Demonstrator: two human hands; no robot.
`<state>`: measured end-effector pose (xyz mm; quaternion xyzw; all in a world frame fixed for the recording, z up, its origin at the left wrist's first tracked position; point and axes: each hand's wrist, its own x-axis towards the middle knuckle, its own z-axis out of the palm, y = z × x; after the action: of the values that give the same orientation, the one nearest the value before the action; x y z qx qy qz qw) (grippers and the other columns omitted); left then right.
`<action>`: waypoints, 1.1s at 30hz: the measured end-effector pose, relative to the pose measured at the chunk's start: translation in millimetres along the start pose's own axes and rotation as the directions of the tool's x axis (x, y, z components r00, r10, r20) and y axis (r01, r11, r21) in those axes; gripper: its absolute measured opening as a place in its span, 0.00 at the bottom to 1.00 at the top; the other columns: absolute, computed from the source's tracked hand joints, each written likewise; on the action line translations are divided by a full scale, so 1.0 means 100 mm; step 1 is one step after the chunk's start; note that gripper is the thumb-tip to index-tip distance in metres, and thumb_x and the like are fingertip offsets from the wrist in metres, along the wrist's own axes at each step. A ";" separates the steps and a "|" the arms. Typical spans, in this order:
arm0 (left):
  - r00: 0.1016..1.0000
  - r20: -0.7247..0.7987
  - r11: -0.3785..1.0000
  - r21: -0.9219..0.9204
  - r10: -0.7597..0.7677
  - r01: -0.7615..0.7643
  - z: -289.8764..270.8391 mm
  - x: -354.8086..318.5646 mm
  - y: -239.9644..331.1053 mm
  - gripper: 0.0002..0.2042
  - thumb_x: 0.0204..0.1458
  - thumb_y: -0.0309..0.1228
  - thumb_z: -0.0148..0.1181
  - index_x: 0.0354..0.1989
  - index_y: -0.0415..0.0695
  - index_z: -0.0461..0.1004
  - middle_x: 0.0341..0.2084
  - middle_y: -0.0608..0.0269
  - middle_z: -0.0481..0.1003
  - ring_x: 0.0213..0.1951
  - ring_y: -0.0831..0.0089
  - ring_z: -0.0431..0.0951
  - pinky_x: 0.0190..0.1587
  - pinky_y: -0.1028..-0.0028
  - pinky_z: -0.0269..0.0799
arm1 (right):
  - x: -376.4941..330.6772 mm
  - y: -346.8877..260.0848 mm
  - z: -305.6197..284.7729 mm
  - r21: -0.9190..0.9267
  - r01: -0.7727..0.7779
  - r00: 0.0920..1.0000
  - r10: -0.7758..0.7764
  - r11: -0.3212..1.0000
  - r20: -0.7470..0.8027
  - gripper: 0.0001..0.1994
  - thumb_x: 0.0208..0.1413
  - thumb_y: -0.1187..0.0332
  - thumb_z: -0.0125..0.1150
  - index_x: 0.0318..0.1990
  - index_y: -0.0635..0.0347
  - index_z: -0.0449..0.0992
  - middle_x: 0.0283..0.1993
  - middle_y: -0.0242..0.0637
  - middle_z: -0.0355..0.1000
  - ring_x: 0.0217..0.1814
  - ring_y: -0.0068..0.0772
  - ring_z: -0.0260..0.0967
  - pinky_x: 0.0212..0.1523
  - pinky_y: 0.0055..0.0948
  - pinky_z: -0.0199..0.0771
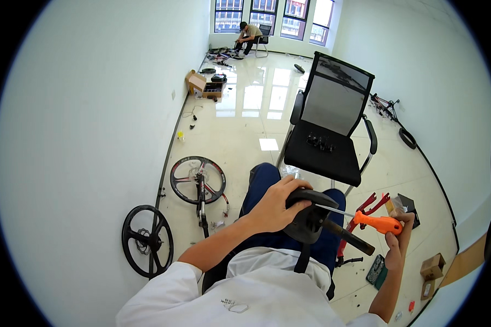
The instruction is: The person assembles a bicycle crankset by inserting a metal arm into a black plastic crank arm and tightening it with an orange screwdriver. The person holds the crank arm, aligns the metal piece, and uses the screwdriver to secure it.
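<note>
A black bicycle saddle (303,228) rests over my lap, its underside partly in view. A dark seat post (352,238) sticks out from it toward the lower right. My left hand (282,200) is closed on the saddle's upper edge, thumb lying near the clamp area. In my right hand (397,240) is a screwdriver (379,222) with an orange handle, gripped at its butt end. Its metal shaft points left and reaches the saddle's underside by my left thumb. Whether the tip sits in a screw cannot be made out.
Ahead stands a black mesh chair (324,152) with small dark parts on its seat. Wheels (147,241) and a fork (202,201) lie at left by the wall. At right are a red frame (365,210), a green case (376,271) and cardboard boxes (432,267). Another person (249,35) sits far off.
</note>
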<state>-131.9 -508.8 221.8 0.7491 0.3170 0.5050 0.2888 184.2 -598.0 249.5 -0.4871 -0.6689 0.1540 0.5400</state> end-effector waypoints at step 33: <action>0.996 -0.050 0.995 0.063 -0.078 0.082 -0.05 -0.01 -0.17 0.18 0.45 0.22 0.68 0.47 0.40 0.74 0.40 0.57 0.76 0.44 0.66 0.76 0.51 0.71 0.70 | 0.11 -0.03 0.32 -0.173 0.009 1.000 -0.007 0.985 0.013 0.18 0.57 0.55 0.49 0.40 0.63 0.67 0.31 0.39 0.65 0.31 0.31 0.61 0.35 0.31 0.63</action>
<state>-140.0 -497.7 209.8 0.7324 0.3699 0.5002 0.2766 156.0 -579.9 246.4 -0.5285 -0.6851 0.0961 0.4921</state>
